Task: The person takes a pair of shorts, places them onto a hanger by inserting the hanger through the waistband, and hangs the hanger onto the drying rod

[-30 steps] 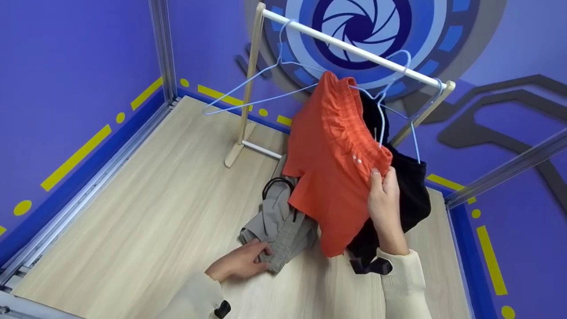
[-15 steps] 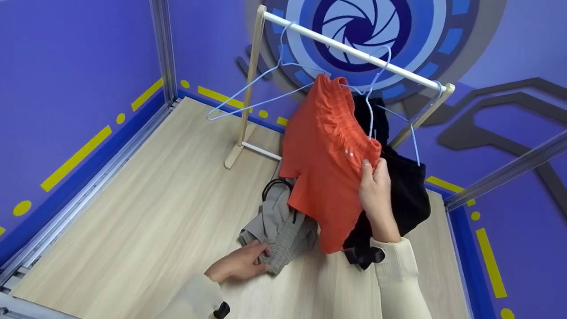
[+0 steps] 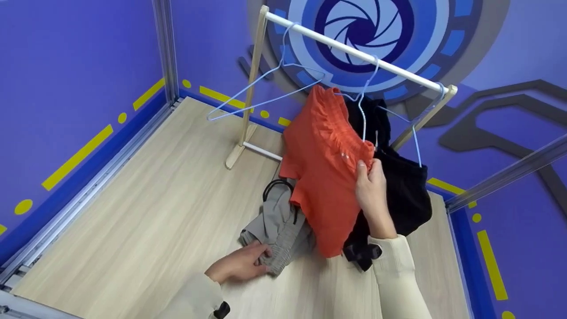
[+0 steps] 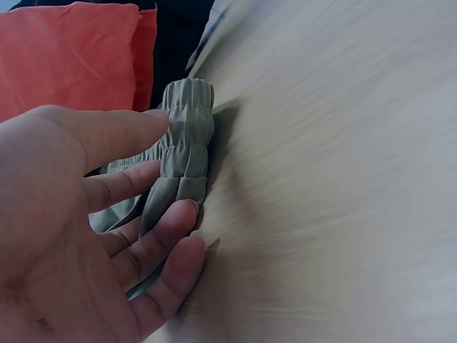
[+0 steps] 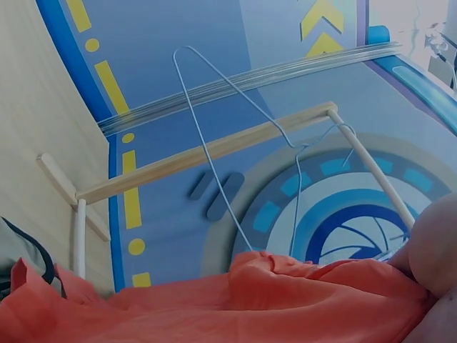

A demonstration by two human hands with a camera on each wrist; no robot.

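Orange shorts (image 3: 328, 168) hang from a light-blue wire hanger (image 3: 364, 99), whose hook is at the rack's white rail (image 3: 328, 40). My right hand (image 3: 372, 190) pinches their waistband at the right end, thumb on the front. In the right wrist view the orange cloth (image 5: 307, 293) fills the bottom, and only part of the hand (image 5: 435, 250) shows. Grey shorts (image 3: 277, 212) with a black cord lie bunched on the tabletop. My left hand (image 3: 241, 261) loosely holds their elastic waistband (image 4: 187, 132), thumb on one side and index finger partly hidden behind it.
Black shorts (image 3: 405, 190) hang on another hanger (image 3: 416, 137) at the rail's right end, partly behind the orange pair. A bare hanger (image 3: 266, 93) hangs at the left. The rack's wooden legs (image 3: 252, 79) stand on the wood-grain table (image 3: 146, 212), near blue walls.
My right hand has moved left with the orange shorts and their hanger, and the hook has come down from above the rail to its level. The left hand has stayed at the grey shorts.
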